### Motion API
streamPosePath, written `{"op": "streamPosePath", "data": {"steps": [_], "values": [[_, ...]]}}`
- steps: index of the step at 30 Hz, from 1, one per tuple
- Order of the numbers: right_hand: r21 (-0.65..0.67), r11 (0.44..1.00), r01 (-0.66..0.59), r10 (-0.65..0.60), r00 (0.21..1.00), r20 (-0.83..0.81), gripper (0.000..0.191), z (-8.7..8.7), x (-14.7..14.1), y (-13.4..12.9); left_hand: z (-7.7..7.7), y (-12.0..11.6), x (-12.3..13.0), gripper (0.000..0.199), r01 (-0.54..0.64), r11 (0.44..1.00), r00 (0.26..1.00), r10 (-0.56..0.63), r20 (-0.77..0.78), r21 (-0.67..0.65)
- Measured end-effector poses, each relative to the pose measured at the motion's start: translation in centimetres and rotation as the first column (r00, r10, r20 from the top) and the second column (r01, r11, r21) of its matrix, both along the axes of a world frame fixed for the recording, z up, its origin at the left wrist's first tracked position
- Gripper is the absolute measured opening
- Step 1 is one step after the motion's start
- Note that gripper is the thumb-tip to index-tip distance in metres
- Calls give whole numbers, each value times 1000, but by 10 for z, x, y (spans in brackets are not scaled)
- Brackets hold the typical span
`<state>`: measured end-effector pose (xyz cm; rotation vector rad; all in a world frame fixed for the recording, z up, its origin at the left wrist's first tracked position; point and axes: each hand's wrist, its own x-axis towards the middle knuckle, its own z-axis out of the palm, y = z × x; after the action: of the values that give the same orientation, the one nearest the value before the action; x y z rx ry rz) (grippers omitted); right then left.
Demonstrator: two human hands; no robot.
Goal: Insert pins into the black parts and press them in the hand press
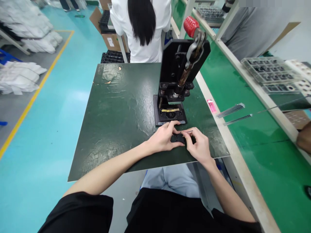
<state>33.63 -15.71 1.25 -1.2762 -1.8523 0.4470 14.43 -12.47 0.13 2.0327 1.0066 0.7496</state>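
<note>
A small black plastic part (pixel 178 138) with a round feature lies at the front of the dark green tabletop (pixel 121 106). My left hand (pixel 165 137) grips it from the left, thumb on the near side and fingers on the far side. Over its right end, my right hand (pixel 197 144) pinches a thin strip-like piece (pixel 188 132), too small to name. Just beyond my hands stands a black hand press (pixel 170 87) with a red-wrapped lever grip (pixel 190 26). A yellow strip (pixel 170 110) lies across the fixture on its base.
A green conveyor belt (pixel 245 106) runs along the right, with thin metallic strips (pixel 230 110) and a pink item (pixel 211 105) at its edge. Clear trays of parts (pixel 272 69) stand beyond it. Ahead sits a person in a white shirt (pixel 119 19) near an open cardboard box (pixel 111 40).
</note>
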Motion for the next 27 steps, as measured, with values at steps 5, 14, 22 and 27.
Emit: {"op": "streamPosePath", "data": {"steps": [5,14,22,27], "values": [[79,996,-28,22,997,72,15,0,-1,-1,1,0,0,79,3,1000,1000,-3,-3,3],[116,991,-62,47,990,135,23,-3,-10,1,-1,0,1,73,-7,1000,1000,7,14,-9],[17,995,95,-92,985,-144,24,-2,-4,6,-3,1,2,78,-19,1000,1000,19,-3,-17],[102,876,472,-418,847,-330,24,-1,27,-8,-3,-1,1,80,-19,1000,1000,18,-4,-11]]}}
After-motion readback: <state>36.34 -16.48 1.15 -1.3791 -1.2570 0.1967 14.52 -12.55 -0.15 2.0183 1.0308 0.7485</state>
